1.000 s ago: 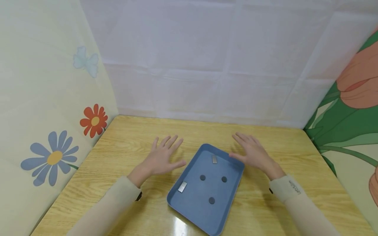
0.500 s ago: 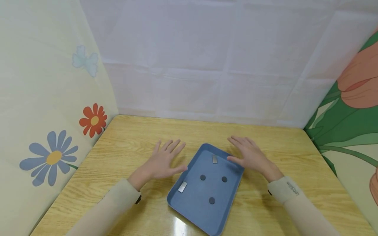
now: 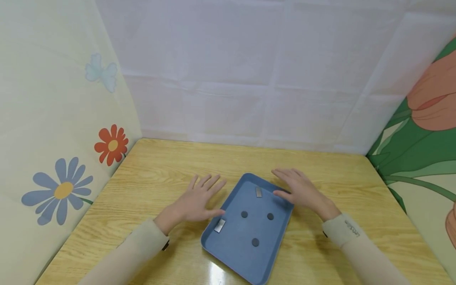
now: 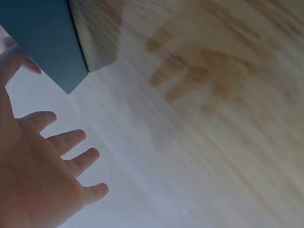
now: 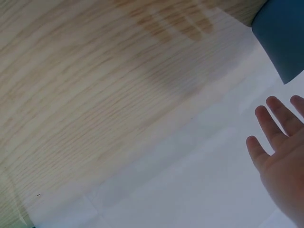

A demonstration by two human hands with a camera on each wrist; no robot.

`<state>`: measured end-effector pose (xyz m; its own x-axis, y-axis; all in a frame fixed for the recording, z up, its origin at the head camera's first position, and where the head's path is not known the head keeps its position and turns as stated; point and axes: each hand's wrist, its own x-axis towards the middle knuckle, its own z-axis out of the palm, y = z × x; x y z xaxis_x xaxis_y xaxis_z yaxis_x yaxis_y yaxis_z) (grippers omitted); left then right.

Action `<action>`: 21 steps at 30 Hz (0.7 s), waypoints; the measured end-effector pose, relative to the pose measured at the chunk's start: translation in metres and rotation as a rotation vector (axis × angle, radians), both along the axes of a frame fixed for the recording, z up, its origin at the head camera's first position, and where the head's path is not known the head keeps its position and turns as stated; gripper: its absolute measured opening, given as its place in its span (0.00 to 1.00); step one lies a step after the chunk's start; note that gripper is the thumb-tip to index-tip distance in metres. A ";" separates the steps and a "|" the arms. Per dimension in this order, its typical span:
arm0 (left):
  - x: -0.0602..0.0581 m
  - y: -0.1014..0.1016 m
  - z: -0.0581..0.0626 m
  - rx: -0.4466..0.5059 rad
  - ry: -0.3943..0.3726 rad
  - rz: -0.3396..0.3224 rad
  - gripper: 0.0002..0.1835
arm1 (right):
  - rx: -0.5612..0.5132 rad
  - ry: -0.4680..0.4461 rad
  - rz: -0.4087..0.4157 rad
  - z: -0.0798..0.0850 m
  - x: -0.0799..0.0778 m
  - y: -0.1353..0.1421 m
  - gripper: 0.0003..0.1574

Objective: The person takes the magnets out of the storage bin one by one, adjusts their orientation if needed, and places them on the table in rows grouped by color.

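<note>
Blue tray (image 3: 235, 253) askew on a wooden table (image 3: 171, 257), holding a near dark disc (image 3: 255, 242), a silver plate (image 3: 219, 226) by its left wall, two farther discs (image 3: 244, 214) and a far plate (image 3: 258, 192). Left hand (image 3: 194, 204), fingers spread, at the left rim; right hand (image 3: 303, 192), fingers extended, at the far right corner. Behind: a white sheet (image 3: 228, 99).

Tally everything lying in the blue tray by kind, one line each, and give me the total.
Dark round discs: 3
Silvery rectangular pieces: 2
Total in the blue tray: 5
</note>
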<state>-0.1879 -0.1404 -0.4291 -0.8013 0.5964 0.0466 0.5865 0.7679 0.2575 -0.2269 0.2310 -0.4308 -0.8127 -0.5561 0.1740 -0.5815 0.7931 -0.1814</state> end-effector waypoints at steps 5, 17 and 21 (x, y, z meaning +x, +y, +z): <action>0.004 -0.001 0.002 -0.017 -0.010 -0.037 0.48 | -0.005 0.004 0.016 -0.002 0.001 -0.001 0.43; 0.011 -0.002 0.001 -0.012 -0.106 -0.071 0.46 | -0.011 -0.029 0.032 -0.006 0.003 -0.003 0.38; 0.014 -0.002 0.002 -0.006 -0.126 -0.082 0.44 | -0.009 -0.050 0.035 -0.006 0.004 -0.004 0.36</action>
<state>-0.1738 -0.1420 -0.4276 -0.7492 0.6600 -0.0548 0.6107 0.7205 0.3285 -0.2226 0.2273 -0.4363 -0.8007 -0.5828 0.1388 -0.5988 0.7709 -0.2174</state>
